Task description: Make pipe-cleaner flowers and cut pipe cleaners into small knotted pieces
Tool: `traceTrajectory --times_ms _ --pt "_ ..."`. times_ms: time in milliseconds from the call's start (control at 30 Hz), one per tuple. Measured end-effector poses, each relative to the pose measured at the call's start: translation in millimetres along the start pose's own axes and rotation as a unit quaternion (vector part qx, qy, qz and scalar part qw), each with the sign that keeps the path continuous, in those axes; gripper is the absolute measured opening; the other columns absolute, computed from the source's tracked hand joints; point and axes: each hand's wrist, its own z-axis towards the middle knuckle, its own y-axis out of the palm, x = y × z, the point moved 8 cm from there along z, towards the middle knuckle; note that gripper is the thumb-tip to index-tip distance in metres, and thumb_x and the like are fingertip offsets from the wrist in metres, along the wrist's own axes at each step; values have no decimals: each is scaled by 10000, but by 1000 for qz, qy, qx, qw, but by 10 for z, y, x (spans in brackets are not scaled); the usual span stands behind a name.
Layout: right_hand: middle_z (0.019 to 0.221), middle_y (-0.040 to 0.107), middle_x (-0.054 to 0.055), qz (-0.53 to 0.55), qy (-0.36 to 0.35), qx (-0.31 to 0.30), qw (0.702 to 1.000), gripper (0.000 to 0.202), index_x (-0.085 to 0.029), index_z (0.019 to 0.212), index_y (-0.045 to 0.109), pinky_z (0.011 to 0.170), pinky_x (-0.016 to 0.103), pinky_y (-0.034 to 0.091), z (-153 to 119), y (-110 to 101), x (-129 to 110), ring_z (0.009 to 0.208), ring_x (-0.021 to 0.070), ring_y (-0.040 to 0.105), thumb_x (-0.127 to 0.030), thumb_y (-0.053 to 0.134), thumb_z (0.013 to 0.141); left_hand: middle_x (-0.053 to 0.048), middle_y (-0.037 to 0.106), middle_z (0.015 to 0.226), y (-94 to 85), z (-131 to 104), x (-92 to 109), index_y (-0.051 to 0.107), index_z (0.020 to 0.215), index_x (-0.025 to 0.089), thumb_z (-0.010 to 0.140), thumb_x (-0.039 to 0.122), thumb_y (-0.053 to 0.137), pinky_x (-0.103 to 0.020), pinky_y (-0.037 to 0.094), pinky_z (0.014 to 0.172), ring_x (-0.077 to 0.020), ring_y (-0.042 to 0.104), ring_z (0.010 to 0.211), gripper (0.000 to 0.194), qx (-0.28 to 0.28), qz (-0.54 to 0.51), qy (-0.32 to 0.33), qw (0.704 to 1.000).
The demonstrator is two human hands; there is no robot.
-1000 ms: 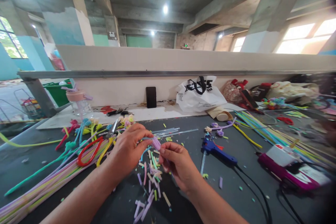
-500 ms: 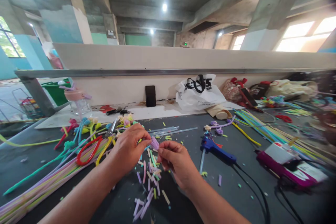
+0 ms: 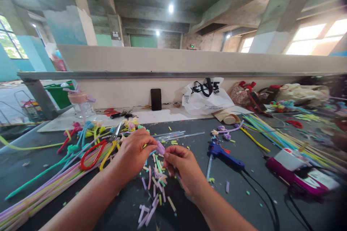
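Between my two hands is a small bunch of purple pipe cleaner pieces. My left hand pinches its left end between thumb and fingers. At its right end my right hand has thumb and forefinger closed on it. Cut pipe cleaner pieces in purple, yellow, green and pink lie scattered on the dark table below. Scissors with red and yellow handles rest left of my left hand, on a bundle of long pipe cleaners. A blue glue gun lies right of my right hand.
Clear glue sticks lie beyond my hands. Along the back stand a phone, a white bag and a bottle. A purple power strip with cables sits at right, near more long pipe cleaners.
The purple bunch is turned slightly between my fingers. Both hands keep their hold in nearly the same place, and the view has shifted a little.
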Motion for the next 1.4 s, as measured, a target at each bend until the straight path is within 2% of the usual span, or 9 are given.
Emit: traceTrajectory --times_ms 133,233,400,533,733,833,1000,1233,1400 --pt "510 596 -10 44 26 -18 999 259 -143 677 552 399 174 290 -7 5 7 384 50 424 -339 715 628 -32 630 868 -130 28 -115 660 847 226 746 262 560 -293 437 733 -167 569 820 146 45 -14 -35 998" --pt "563 606 -2 56 46 -39 997 287 -149 681 525 447 183 321 -16 20 23 427 59 462 -369 705 640 -30 637 844 -202 44 -230 658 769 216 727 260 556 -292 428 714 -173 572 799 119 35 4 -59 998" --pt "520 525 -34 -69 -12 -33 997 283 -154 644 522 448 192 260 7 -10 -83 432 50 371 -407 635 704 7 622 671 -86 10 -448 629 596 218 659 172 515 -255 396 647 -152 556 674 138 -123 52 -54 990" --pt "519 514 -44 -169 -82 12 982 222 -169 683 572 473 211 272 25 -52 -228 480 76 398 -368 671 667 6 617 620 110 -154 -695 630 569 210 574 113 500 -234 361 564 -148 547 610 162 -276 105 -79 952" --pt "537 562 -22 -173 -83 25 981 191 -169 659 591 478 230 302 9 -50 -253 478 89 424 -332 690 638 10 577 513 418 -353 -837 588 476 203 478 96 548 -230 333 475 -150 516 507 113 -370 164 -113 908" --pt "542 571 -12 -131 -86 25 987 194 -160 647 583 476 223 306 -19 -63 -279 473 82 420 -333 667 675 7 565 489 608 -403 -841 554 440 200 482 120 562 -230 327 458 -145 501 476 91 -379 161 -102 906" --pt "530 573 -11 61 -42 -33 997 234 -153 634 520 440 201 271 -41 -15 -242 416 55 405 -328 646 724 5 548 465 754 -476 -909 529 421 200 505 87 468 -232 292 431 -139 483 445 154 -382 139 -80 910" --pt "506 549 -38 249 42 -106 962 188 -141 672 533 372 159 243 -114 111 -206 358 21 351 -263 672 703 20 535 607 420 -268 -642 550 567 184 591 96 454 -213 312 493 -122 497 580 132 -311 63 -62 946" --pt "507 548 -53 337 127 -170 917 120 -112 755 565 344 119 255 -202 268 -115 344 0 355 -191 647 718 48 505 568 222 -142 -314 557 750 174 718 202 488 -210 366 496 -93 480 511 81 -295 -155 -117 936"
